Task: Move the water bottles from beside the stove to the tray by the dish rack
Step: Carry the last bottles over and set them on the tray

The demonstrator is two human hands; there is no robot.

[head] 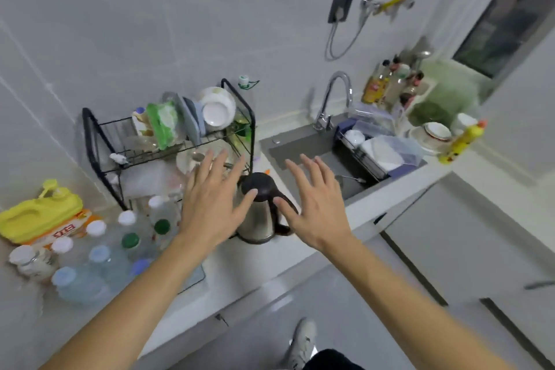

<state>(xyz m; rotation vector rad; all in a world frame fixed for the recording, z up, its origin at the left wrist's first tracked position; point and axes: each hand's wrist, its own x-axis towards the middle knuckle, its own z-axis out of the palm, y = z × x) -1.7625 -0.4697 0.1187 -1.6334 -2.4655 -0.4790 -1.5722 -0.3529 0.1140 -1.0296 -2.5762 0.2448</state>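
- Both forearms reach over the surface [240, 267]; left hand [210, 207] and right hand [312, 207] spread flat, each grip released, holding nothing.
- Kettle [258, 219] stands between the hands.
- Water bottles [99, 252] cluster upright on the tray [195, 279], just beside the dish rack [168, 141].
- Sink [318, 153] lies to the right.

In front of me a steel kettle [257, 213] with a black lid stands on the counter [249, 267]. To its right lies the grey sink [303, 147], a curved chrome tap [336, 93] rising behind it and a basket of white dishes [380, 155] sitting across its right half. Sauce and oil bottles [390, 84] cluster in the far corner, with a yellow squeeze bottle [461, 141] nearer me on that side. At my far left a yellow jug [39, 213] lies on its side. A black wall socket [341, 7] holds 1 grey cord.
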